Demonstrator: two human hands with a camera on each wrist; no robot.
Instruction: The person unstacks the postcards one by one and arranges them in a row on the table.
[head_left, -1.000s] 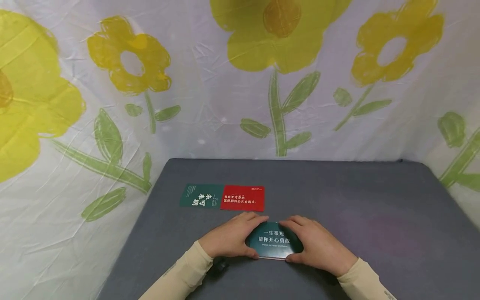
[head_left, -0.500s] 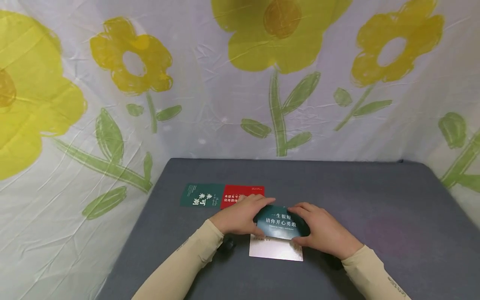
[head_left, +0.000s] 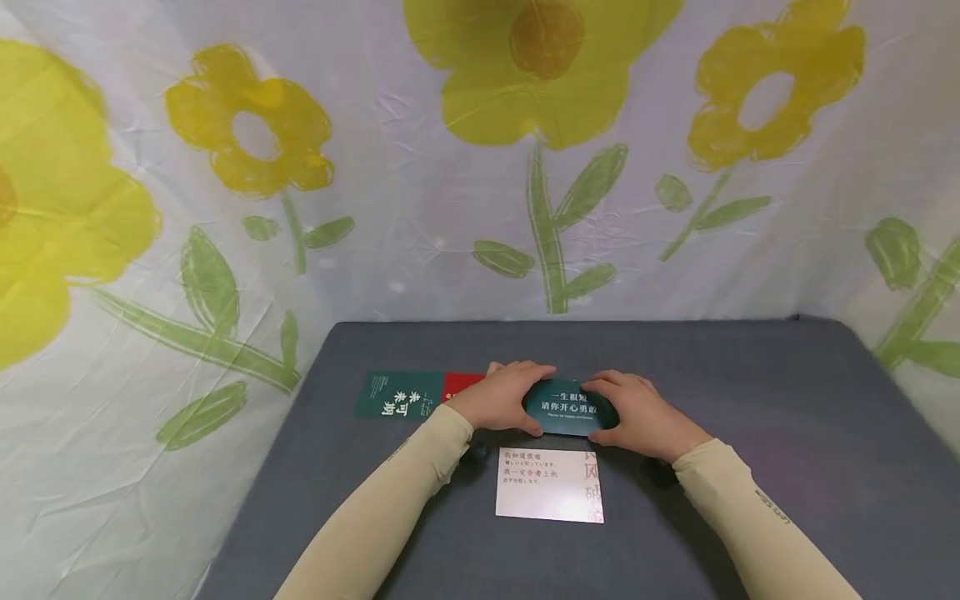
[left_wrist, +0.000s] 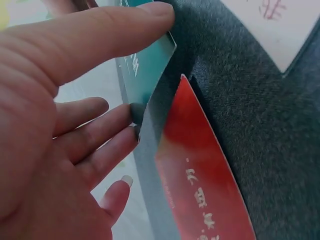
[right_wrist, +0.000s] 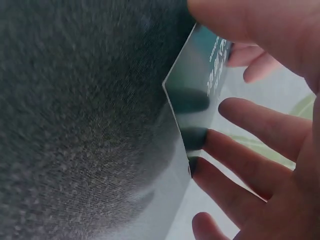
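A glossy dark green card [head_left: 566, 407] with white lettering is gripped at its two short sides by my hands. My left hand [head_left: 504, 398] holds its left end, thumb on the near edge and fingers at the far edge. On the opposite end my right hand [head_left: 645, 417] holds it the same way. In both wrist views the card's corner stands tilted over the grey cloth. A red card [left_wrist: 200, 165] lies just under my left hand, partly hidden by it in the head view. Nearer the body lies a white card [head_left: 549, 492] with reddish print.
Another green card [head_left: 397, 394] with white characters lies to the left, its right edge against the red card. The grey table [head_left: 750, 375] ends at a hanging cloth [head_left: 420, 208] painted with yellow flowers.
Both hands have lifted the green card off the white card and carried it away from the body, up beside the red card. The white card is uncovered now.
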